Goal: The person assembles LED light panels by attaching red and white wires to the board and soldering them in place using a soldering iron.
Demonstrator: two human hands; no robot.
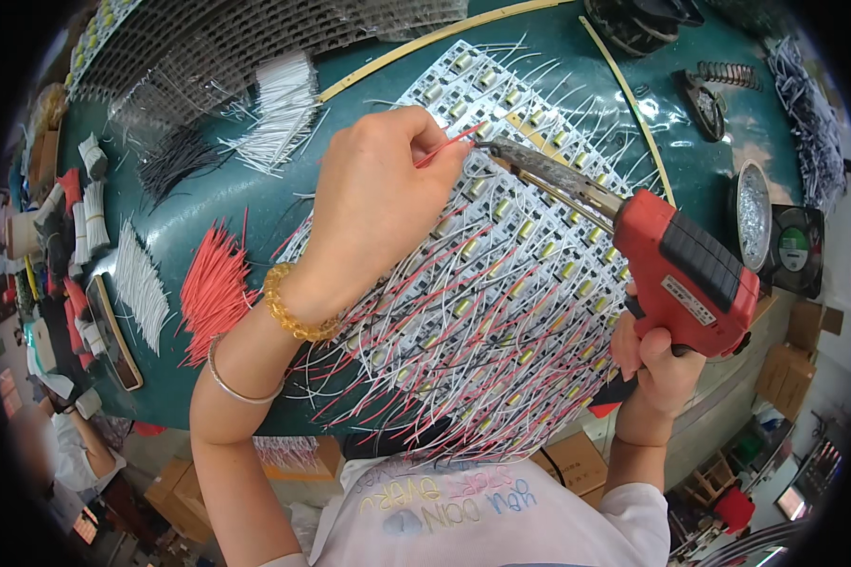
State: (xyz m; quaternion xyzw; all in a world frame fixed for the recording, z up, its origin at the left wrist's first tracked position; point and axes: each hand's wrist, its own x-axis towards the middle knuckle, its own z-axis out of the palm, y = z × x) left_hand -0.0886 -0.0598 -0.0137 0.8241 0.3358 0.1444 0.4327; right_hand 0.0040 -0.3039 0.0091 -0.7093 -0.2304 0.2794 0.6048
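Note:
A pinch of my left hand [383, 184] holds a thin red wire [458, 137] over the upper part of a large panel of small circuit boards [477, 71]. In my right hand [667, 369] is a red soldering gun [690, 274], gripped by its handle. Its dark, slender tip reaches up-left and meets the board close to the wire's end; whether they touch I cannot tell. Many red, white and black wires [444, 369] fan out from the panel's lower rows toward me. Part of the panel's left side lies hidden under my left hand and forearm.
Left of the panel lie loose red wires [213, 293], white wires [142, 283], black wires [175, 165] and a phone [113, 331]. On the right stand a metal bowl [753, 213], a black fan [797, 250] and a coil spring stand [704, 104]. Another person [76, 435] is at far left.

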